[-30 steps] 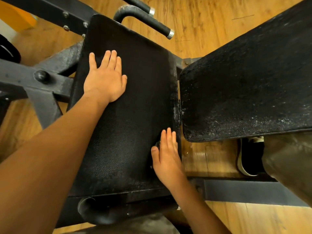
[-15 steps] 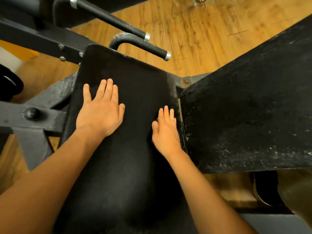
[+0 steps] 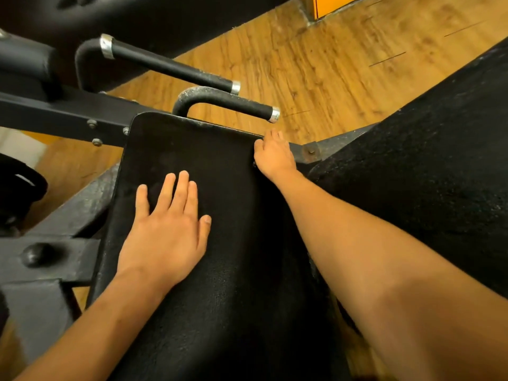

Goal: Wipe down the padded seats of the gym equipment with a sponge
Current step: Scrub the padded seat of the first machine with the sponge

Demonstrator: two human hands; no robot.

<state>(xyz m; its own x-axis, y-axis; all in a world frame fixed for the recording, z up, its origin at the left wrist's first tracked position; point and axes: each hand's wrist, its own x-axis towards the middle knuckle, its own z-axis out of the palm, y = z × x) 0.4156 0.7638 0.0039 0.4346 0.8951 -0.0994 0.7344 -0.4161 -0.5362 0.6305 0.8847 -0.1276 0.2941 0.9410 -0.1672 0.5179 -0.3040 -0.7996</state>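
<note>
A black padded seat (image 3: 209,160) runs from the frame's bottom up to its middle. My left hand (image 3: 165,229) lies flat on the pad's left half with its fingers spread. At the pad's far right corner, my right hand (image 3: 275,155) presses down with the thumb on the pad and the fingertips at the edge. Only a small dark bit shows under that palm, and I cannot tell whether it is a sponge. A second black pad (image 3: 426,174), dusty and speckled, slopes up on the right.
Two black handle bars with silver end caps (image 3: 228,104) (image 3: 170,64) jut out just beyond the seat. The grey steel frame with bolts (image 3: 63,116) runs along the left. The floor is wood planks (image 3: 316,64), with an orange block (image 3: 332,5) at the top.
My right hand has slid along the seat's right edge from the near end to the far right corner. The left hand has stayed flat on the pad. The camera has tilted upward.
</note>
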